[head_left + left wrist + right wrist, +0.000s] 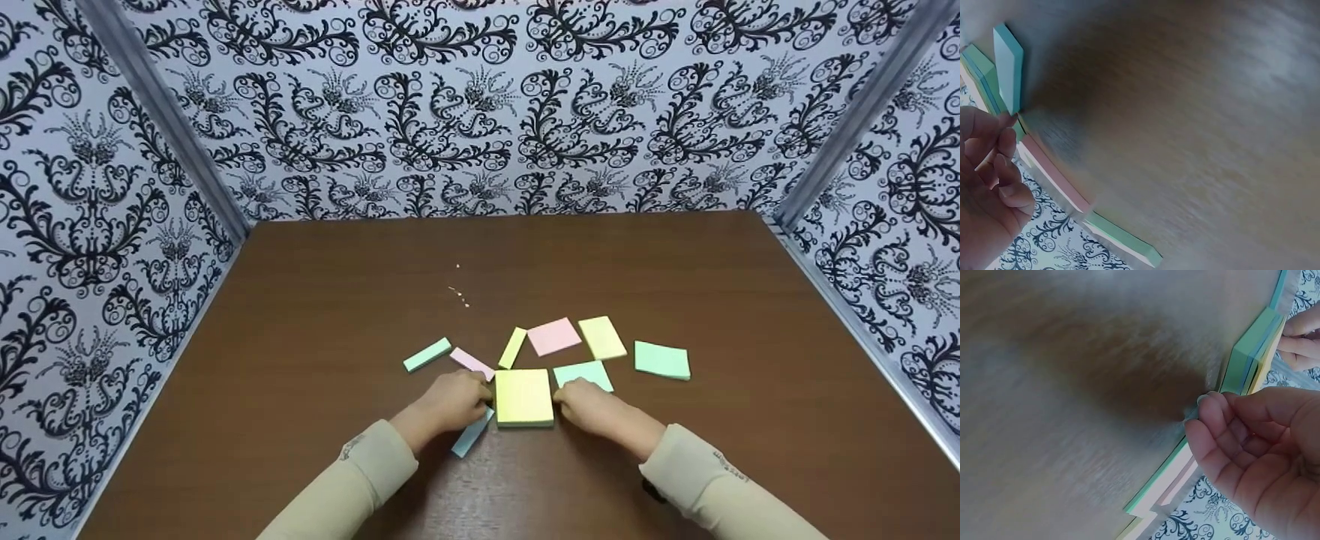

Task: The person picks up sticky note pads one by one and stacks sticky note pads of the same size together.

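A square stack of sticky notes (pixel 523 397), yellow on top with green and blue layers below, lies flat on the table between my two hands. On its left side, my left hand (pixel 453 400) has its fingers curled in at the edge. My right hand (pixel 600 409) holds bent fingers and thumb at the opposite edge, seen close up in the right wrist view. A narrow blue sticky-note pad (pixel 472 433) lies just below the left hand, and a lilac strip pad (pixel 472 363) above it. Beyond the right hand's fingers is a mint pad (pixel 586 373), partly covered.
Farther back on the brown table (pixel 315 300) lie a green strip pad (pixel 427 355), a yellow strip pad (pixel 513 348), a pink pad (pixel 553 337), a pale yellow pad (pixel 602 338) and a green pad (pixel 662 360). White scraps (pixel 460 295) lie behind them. Patterned walls (pixel 480 112) enclose the table.
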The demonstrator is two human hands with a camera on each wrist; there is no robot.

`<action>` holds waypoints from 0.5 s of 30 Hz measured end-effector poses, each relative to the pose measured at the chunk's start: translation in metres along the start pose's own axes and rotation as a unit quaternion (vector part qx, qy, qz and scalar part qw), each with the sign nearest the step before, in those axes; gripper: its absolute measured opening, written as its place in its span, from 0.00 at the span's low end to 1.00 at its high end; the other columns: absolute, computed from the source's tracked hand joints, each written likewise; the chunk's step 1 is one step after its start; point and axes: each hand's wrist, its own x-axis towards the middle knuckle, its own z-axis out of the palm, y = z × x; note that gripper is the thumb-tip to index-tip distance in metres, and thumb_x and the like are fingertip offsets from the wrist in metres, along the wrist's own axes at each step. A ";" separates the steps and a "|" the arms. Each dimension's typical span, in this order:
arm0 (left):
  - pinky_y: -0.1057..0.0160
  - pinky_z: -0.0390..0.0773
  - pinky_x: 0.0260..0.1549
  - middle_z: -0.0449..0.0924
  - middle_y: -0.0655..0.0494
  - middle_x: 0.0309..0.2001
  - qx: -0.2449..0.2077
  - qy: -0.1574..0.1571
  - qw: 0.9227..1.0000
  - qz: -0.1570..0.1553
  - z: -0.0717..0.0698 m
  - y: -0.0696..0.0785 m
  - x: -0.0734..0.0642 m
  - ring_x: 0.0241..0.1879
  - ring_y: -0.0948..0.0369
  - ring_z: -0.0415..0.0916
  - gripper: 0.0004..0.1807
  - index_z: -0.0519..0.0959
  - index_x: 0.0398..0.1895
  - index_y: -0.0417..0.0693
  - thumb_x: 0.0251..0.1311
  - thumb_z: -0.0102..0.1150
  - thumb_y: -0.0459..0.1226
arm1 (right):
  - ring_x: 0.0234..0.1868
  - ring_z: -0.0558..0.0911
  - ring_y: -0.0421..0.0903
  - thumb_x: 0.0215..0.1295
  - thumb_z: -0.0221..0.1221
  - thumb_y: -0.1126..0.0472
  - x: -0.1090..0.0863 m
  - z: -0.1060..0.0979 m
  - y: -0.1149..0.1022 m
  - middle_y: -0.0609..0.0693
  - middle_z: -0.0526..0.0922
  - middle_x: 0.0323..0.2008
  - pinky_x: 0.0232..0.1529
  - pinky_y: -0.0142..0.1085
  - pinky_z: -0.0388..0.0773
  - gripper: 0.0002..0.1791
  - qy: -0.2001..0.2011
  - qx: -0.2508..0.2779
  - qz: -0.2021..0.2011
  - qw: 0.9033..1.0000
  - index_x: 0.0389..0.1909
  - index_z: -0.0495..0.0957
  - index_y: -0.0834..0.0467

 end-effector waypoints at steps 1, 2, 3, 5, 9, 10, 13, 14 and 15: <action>0.63 0.67 0.18 0.70 0.57 0.24 0.000 -0.001 1.000 -0.005 0.000 -0.001 0.001 0.24 0.60 0.69 0.06 0.80 0.20 0.48 0.49 0.54 0.33 | 0.18 0.57 0.39 0.54 0.48 0.77 0.001 0.000 0.001 0.52 0.69 0.13 0.20 0.31 0.56 0.14 0.001 0.000 0.005 1.000 0.13 0.69 0.62; 0.62 0.67 0.18 0.70 0.57 0.24 0.001 -0.002 1.000 -0.009 0.000 -0.001 0.002 0.23 0.59 0.69 0.07 0.80 0.20 0.48 0.49 0.54 0.32 | 0.18 0.58 0.39 0.54 0.48 0.77 0.002 0.000 0.001 0.53 0.70 0.13 0.21 0.32 0.56 0.14 0.003 0.002 0.011 1.000 0.14 0.70 0.62; 0.62 0.67 0.18 0.69 0.57 0.23 0.004 -0.003 1.000 -0.012 0.001 -0.001 0.003 0.23 0.59 0.69 0.07 0.79 0.19 0.48 0.50 0.54 0.32 | 0.18 0.59 0.39 0.55 0.48 0.77 0.003 0.000 0.001 0.53 0.71 0.13 0.21 0.32 0.56 0.13 0.003 0.005 0.017 1.000 0.14 0.70 0.62; 0.62 0.66 0.18 0.69 0.57 0.23 0.012 -0.006 1.000 -0.018 0.001 -0.001 0.005 0.22 0.59 0.68 0.07 0.79 0.19 0.48 0.51 0.53 0.33 | 0.18 0.60 0.39 0.55 0.48 0.77 0.004 -0.001 0.000 0.54 0.72 0.14 0.21 0.32 0.56 0.13 0.002 0.012 0.031 0.999 0.15 0.71 0.63; 0.62 0.67 0.17 0.69 0.56 0.22 0.023 -0.005 0.999 -0.025 0.003 0.002 0.009 0.22 0.58 0.69 0.08 0.80 0.19 0.47 0.51 0.53 0.33 | 0.18 0.61 0.40 0.55 0.47 0.77 0.007 -0.003 -0.003 0.54 0.71 0.14 0.20 0.33 0.57 0.13 -0.006 0.031 0.058 0.998 0.16 0.72 0.63; 0.61 0.68 0.17 0.70 0.56 0.22 0.026 -0.005 0.999 -0.026 0.003 0.002 0.010 0.22 0.58 0.69 0.08 0.80 0.18 0.47 0.51 0.54 0.33 | 0.18 0.61 0.41 0.55 0.47 0.77 0.008 -0.003 -0.003 0.54 0.71 0.14 0.20 0.33 0.57 0.13 -0.009 0.036 0.062 0.997 0.15 0.71 0.63; 0.61 0.69 0.17 0.71 0.55 0.22 0.033 -0.010 0.999 -0.031 0.003 0.003 0.013 0.22 0.58 0.70 0.08 0.80 0.18 0.47 0.51 0.54 0.33 | 0.17 0.61 0.42 0.55 0.45 0.77 0.011 0.000 -0.001 0.53 0.69 0.13 0.19 0.35 0.58 0.14 -0.015 0.055 0.073 0.996 0.14 0.70 0.63; 0.61 0.69 0.17 0.71 0.55 0.23 0.034 -0.010 0.999 -0.032 0.004 0.003 0.014 0.23 0.58 0.70 0.08 0.80 0.19 0.47 0.51 0.54 0.33 | 0.17 0.61 0.41 0.53 0.45 0.77 0.012 0.002 0.001 0.52 0.68 0.12 0.19 0.34 0.58 0.14 -0.009 0.051 0.064 0.997 0.14 0.70 0.62; 0.61 0.69 0.18 0.72 0.55 0.23 0.034 -0.012 0.999 -0.033 0.003 0.002 0.015 0.23 0.59 0.70 0.08 0.80 0.18 0.47 0.51 0.54 0.33 | 0.17 0.61 0.42 0.53 0.45 0.77 0.013 0.002 0.002 0.51 0.67 0.12 0.19 0.35 0.59 0.14 -0.011 0.052 0.064 0.997 0.14 0.69 0.62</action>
